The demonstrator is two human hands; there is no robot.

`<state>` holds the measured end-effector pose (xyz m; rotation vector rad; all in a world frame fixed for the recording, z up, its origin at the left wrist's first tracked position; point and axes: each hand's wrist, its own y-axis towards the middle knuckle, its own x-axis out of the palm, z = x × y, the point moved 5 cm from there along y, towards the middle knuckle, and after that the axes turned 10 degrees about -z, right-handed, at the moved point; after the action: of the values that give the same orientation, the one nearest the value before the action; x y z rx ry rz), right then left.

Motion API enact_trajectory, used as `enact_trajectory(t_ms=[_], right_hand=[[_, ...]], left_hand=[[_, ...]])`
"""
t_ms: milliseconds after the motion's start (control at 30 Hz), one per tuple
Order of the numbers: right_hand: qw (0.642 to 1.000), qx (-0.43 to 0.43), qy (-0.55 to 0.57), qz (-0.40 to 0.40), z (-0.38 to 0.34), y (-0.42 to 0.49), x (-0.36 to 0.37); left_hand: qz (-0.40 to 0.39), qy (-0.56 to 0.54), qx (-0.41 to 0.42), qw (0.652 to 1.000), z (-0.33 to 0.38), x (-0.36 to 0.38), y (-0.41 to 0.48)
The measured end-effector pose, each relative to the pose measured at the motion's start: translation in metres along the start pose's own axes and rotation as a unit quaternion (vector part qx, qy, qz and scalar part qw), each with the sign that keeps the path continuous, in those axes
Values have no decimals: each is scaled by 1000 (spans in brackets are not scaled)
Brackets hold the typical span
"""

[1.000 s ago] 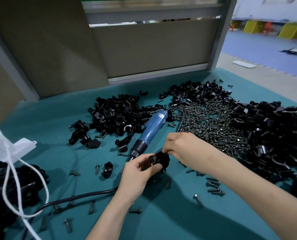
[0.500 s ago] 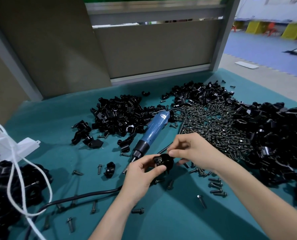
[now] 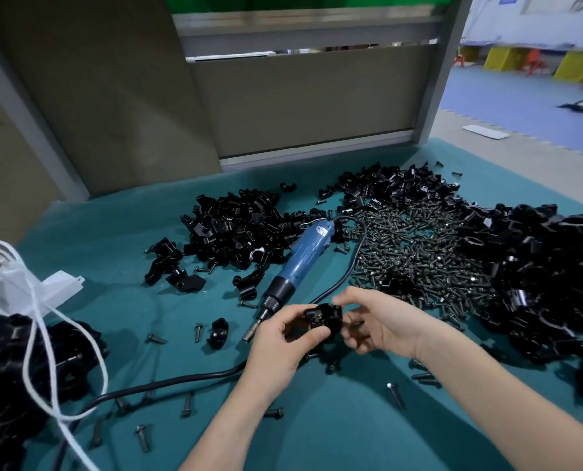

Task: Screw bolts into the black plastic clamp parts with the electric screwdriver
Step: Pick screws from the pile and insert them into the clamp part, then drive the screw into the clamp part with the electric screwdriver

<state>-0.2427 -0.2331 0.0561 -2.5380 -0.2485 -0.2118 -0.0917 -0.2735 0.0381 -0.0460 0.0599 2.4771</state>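
Observation:
My left hand (image 3: 283,345) grips a black plastic clamp part (image 3: 324,319) above the teal table, thumb and fingers curled round it. A bolt head shows on the clamp's top. My right hand (image 3: 378,322) is at the clamp's right side, its thumb and forefinger touching the top edge; whether it pinches a bolt is hidden. The blue electric screwdriver (image 3: 303,256) lies on the table just behind my hands, bit pointing toward me, untouched.
A bolt pile (image 3: 419,253) spreads right of centre. Black clamp heaps lie at the back centre (image 3: 235,229) and far right (image 3: 535,273). Loose bolts (image 3: 396,396) dot the teal table (image 3: 334,433). At left are a white cord (image 3: 38,338), a white box and more black parts.
Both hands have stayed together on the clamp, turning it slightly. My right hand's fingers have shifted from above the clamp to its right side.

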Motion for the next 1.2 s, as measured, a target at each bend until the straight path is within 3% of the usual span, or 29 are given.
enact_trajectory(t_ms=[167,333,433,567,733,800,867,967,1100,1200], right_hand=[[999,-5,45,-8,0,-3,9],[987,-61,122,-88,-19,-13,37],[979,-74,114,-153,-23,-19,67],[974,-59,119,-183,-20,-19,93],[971,-25,72,-226,-16,0,98],[985,-51,27,-161,-27,18,76],[994,-98,43,-5,-45,39,39],[971,-113,-24,211,-67,66,-6],[912,-57,-207,349,-76,95,-17],[908,-46,-148,389,-74,105,-22]], left_hand=[[21,34,42,998,12,3,-7],[80,98,135,983,39,7,-23],[126,30,165,978,44,5,-34],[201,116,259,938,60,-10,-51],[221,136,255,932,55,-27,-60],[238,97,214,942,46,-36,-58],[256,43,171,950,37,-44,-55],[255,-1,133,958,27,-50,-51],[246,-7,117,962,20,-52,-48],[250,-19,101,963,17,-56,-48]])
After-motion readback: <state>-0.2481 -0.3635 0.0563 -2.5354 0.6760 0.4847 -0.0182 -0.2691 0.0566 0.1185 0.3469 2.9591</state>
